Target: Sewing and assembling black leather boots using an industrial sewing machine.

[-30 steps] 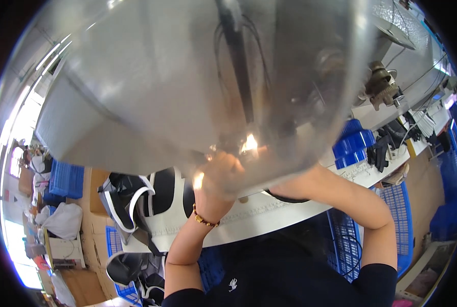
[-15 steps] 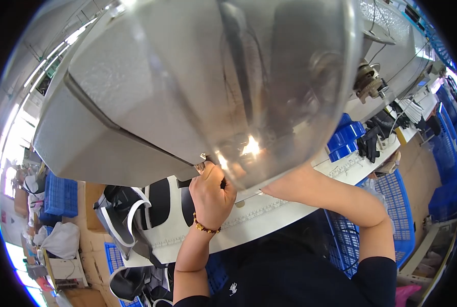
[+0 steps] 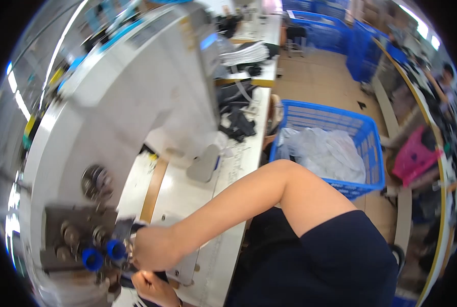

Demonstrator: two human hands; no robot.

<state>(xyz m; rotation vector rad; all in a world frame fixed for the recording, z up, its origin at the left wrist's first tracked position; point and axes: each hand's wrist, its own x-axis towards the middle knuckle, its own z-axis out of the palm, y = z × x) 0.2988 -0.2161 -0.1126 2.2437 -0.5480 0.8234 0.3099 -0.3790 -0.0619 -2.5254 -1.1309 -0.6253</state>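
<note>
The white sewing machine (image 3: 111,117) fills the left of the view, with metal tension dials and blue round knobs (image 3: 117,249) at its head. My right hand (image 3: 156,249) is at the machine head beside these knobs, its fingers hidden behind them and blurred. Just below it, my left hand (image 3: 156,290) is closed, thumb on top, over the white table (image 3: 208,271). Whatever it may grip cannot be made out. Dark material (image 3: 161,276) shows between the two hands, partly covered by them.
Right of the table stands a blue plastic basket (image 3: 376,153) holding white plastic bags (image 3: 323,153). Dark fabric scraps (image 3: 238,123) and a white stack (image 3: 246,53) lie farther along the tables. A pink bag (image 3: 416,156) hangs at the right, and blue crates (image 3: 315,30) stand far back.
The view has swung to the right, bringing the machine's dials and the basket into fuller sight. Both hands now appear farther left and lower, the right one beside the knobs.
</note>
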